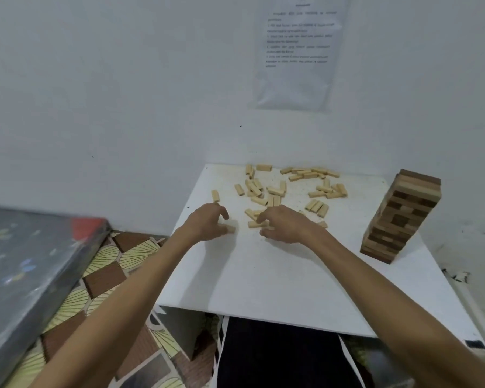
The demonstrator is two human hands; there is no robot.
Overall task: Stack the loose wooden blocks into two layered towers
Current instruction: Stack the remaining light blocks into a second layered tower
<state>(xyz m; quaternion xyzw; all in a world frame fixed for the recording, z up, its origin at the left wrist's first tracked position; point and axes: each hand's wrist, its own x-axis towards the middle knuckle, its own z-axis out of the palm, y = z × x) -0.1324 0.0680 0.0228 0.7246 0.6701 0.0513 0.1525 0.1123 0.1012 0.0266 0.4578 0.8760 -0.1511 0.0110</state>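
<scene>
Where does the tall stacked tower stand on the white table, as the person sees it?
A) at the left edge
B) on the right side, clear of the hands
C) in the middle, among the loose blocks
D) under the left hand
B: the tower stands on the right part of the table, apart from the loose blocks and well to the right of the right hand.
</scene>
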